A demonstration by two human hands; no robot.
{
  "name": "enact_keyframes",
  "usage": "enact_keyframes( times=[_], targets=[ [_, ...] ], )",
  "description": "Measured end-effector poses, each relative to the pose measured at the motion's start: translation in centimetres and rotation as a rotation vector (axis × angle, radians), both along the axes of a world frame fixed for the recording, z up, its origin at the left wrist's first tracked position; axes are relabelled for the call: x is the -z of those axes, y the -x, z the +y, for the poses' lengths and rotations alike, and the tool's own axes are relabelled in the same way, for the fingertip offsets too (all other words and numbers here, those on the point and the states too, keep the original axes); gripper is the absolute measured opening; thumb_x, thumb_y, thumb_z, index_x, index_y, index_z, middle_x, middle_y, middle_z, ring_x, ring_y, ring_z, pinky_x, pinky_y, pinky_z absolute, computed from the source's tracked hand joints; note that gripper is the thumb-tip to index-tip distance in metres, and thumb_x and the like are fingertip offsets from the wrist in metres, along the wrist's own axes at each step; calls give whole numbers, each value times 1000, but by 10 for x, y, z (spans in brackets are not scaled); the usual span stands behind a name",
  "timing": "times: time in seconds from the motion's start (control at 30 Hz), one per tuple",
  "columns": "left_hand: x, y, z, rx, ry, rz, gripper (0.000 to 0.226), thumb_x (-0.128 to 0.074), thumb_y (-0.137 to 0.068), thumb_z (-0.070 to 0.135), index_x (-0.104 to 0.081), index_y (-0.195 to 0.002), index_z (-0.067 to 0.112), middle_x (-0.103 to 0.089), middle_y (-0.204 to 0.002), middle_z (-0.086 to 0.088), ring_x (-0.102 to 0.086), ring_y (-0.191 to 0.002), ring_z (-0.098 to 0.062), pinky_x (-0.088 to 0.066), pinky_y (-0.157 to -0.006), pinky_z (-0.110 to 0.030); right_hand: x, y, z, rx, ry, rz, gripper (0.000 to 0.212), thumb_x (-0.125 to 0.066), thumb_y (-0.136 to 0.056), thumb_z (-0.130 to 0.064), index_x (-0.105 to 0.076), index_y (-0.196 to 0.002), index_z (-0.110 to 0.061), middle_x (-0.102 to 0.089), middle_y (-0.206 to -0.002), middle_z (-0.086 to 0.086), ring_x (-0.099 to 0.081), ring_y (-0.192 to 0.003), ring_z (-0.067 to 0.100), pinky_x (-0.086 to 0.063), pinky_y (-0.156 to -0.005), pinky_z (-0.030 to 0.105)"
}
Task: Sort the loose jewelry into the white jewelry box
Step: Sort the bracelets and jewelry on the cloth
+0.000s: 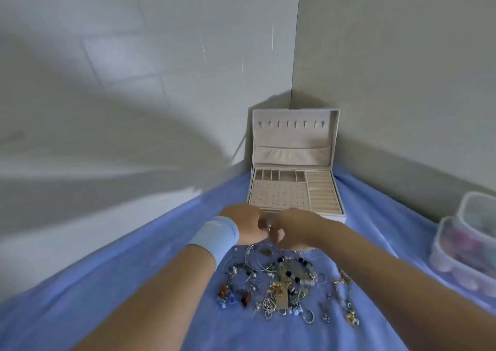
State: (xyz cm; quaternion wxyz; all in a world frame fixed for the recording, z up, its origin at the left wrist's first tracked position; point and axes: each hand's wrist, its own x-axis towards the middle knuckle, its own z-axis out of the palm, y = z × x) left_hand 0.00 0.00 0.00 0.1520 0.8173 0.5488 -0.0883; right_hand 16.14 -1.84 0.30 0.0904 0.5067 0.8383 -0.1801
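Blue cloth (134,297) covers the counter, which runs into a corner between two pale walls. At the far corner stands the white jewelry box (294,138), its lid upright and its ring rolls, earring panel and small compartments exposed. Near the middle lies the loose jewelry (284,283): bangles, beaded bracelets, earrings and chains in one heap. Above its far side, just short of the box, the left hand (248,223), with a pale blue wristband (217,234), meets the right hand (292,228). Their fingers (261,226) curl together; I cannot tell whether they hold anything. Clear plastic containers (467,243) sit at the right edge.
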Motion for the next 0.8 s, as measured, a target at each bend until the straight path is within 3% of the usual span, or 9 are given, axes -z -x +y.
enact_keyframes(
  times=[0.07,0.17,0.23,0.33,0.4,0.5,0.6,0.7,0.8],
  targets=[
    [13,3,3,-10,-6,-67,26,-52,-86,41,-65,-85,18,-68,-84,-3,-60,-74,-21,-52,-74,-36,10,-3,-3,-34,-30,-4,21,-62,-87,-15,-71,-92,-33,-61,-78,-14,-53,-72,11,-42,-62,23],
    [28,4,10,18,-49,-106,26,-56,-85,44,-60,-74,21,-64,-77,4,-60,-76,-20,-53,-74,-33,24,-12,-7,-17,-65,-43,16,-71,-84,-27,-71,-75,-40,-57,-68,-16,-51,-66,8,-40,-60,22],
    [37,-2,3,45,-100,-125,27,-56,-86,44,-54,-66,27,-61,-77,8,-59,-79,-19,-51,-77,-33,33,-15,-14,-17,-116,-60,36,-68,-84,-24,-64,-57,-47,-51,-57,-14,-47,-60,9,-35,-54,21],
    [47,-10,-15,37,-116,-179,17,-60,-87,44,-60,-73,34,-68,-91,10,-63,-88,-16,-53,-86,-34,38,-18,-32,32,-207,-54,20,-66,-86,-23,-70,-79,-41,-49,-64,-14,-48,-64,12,-32,-53,21],
    [51,-13,-29,36,-110,-172,14,-60,-89,44,-66,-82,33,-71,-96,7,-66,-89,-17,-54,-84,-32,41,-20,-46,76,-276,-44,15,-67,-87,-24,-72,-90,-38,-49,-69,-16,-48,-67,9,-34,-56,22],
    [56,-15,-47,9,-110,-244,30,-60,-89,51,-75,-90,25,-72,-84,3,-65,-74,-17,-50,-68,-25,45,-21,-60,132,-319,8,22,-60,-93,-19,-73,-105,-32,-58,-87,-13,-54,-84,15,-39,-70,26],
    [57,-16,-64,-38,-127,-372,34,-63,-86,55,-78,-89,25,-64,-69,5,-55,-62,-15,-48,-65,-27,46,-24,-67,165,-300,131,22,-55,-100,-21,-74,-111,-25,-70,-107,-6,-56,-92,14,-38,-76,25],
    [50,-13,-71,-110,-111,-502,16,-66,-88,38,-74,-91,24,-70,-89,6,-66,-87,-15,-54,-85,-32,37,-27,-72,207,-283,277,22,-55,-100,-15,-70,-115,-21,-63,-112,-8,-54,-86,6,-39,-82,24],
    [35,-9,-72,-140,-48,-697,3,-68,-86,18,-66,-86,21,-73,-86,2,-68,-82,-15,-56,-87,-33,25,-27,-71,254,-307,462,22,-56,-97,-9,-67,-110,-24,-61,-101,-8,-57,-76,10,-51,-81,34]
  ],
)
